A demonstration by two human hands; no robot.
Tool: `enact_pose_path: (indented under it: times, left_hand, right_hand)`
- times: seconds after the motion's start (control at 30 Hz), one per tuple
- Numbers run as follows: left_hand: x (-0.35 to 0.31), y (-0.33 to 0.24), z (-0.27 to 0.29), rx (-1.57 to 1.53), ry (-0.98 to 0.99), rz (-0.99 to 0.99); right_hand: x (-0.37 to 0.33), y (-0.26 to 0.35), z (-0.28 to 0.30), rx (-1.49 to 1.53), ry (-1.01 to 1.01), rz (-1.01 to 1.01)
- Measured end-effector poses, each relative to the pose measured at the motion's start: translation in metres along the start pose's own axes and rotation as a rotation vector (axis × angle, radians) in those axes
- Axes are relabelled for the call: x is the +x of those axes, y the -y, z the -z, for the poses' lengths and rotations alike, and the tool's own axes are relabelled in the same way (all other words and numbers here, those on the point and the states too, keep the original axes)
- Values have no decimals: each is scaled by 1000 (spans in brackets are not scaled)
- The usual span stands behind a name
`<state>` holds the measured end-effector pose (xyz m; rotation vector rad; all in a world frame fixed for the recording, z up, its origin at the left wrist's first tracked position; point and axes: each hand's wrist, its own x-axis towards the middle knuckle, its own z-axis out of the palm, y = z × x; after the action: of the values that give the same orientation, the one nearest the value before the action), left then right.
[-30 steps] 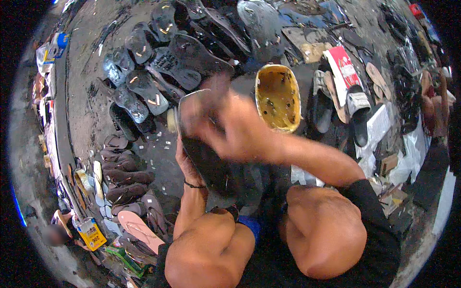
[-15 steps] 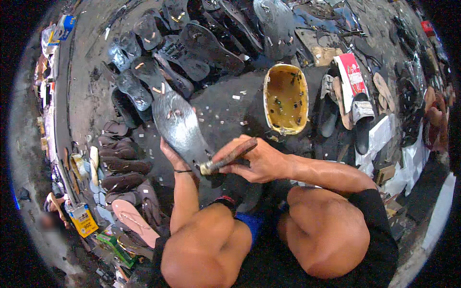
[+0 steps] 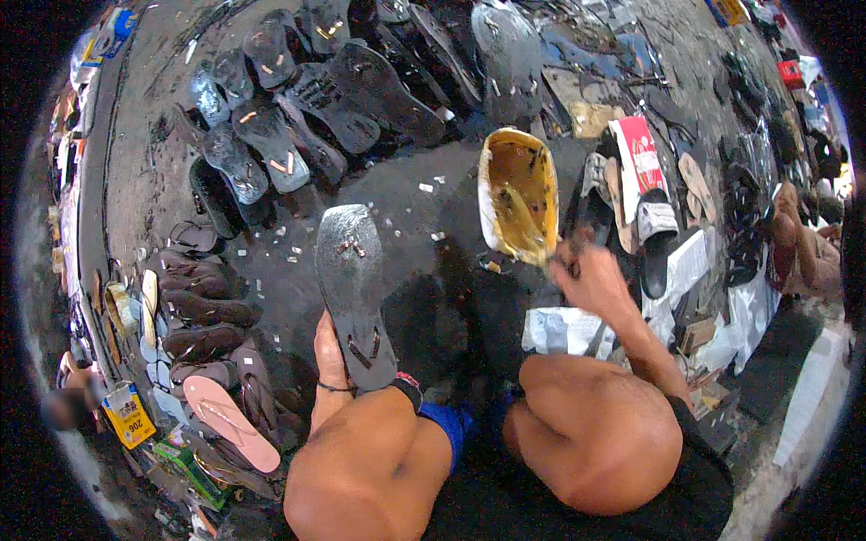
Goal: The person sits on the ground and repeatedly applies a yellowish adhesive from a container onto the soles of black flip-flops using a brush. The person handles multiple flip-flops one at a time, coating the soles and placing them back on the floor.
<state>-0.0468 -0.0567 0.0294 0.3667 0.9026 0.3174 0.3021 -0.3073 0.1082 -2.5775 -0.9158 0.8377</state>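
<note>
My left hand (image 3: 330, 359) is closed around the edge of a dark grey shoe sole (image 3: 354, 275), its thumb side showing along the left. The sole stands with its broad end away from me, and small strap ends show on its surface. My right hand (image 3: 599, 283) is closed on a brush (image 3: 572, 251), blurred by motion, at the near right rim of a yellowed tub (image 3: 488, 200). Thick yellow-brown liquid with dark bits lies in the tub. The brush's bristle end is hard to make out against the rim.
Several dark soles (image 3: 271, 149) lie in rows at the far left. Brown flip-flops (image 3: 212, 309) and a pink flip-flop (image 3: 230, 424) are stacked on the left. To the right are a strapped slide sandal (image 3: 657, 221), a red and white packet (image 3: 639, 158) and white plastic sheets (image 3: 564, 330).
My right hand has carried the brush from the sole's near end rightward to the tub. The sole in my left hand has turned more upright. The tub appears tilted.
</note>
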Motion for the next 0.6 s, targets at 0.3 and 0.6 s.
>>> enact_pose_path:
  times: [0.3,0.6]
  left_hand:
    - [71,-26,-150,126,-6,-248]
    - [65,-68,-136,-202,-5,-171]
  right_hand:
    - [40,143,8,872,113,665]
    - [33,146,-11,555,-71,1213]
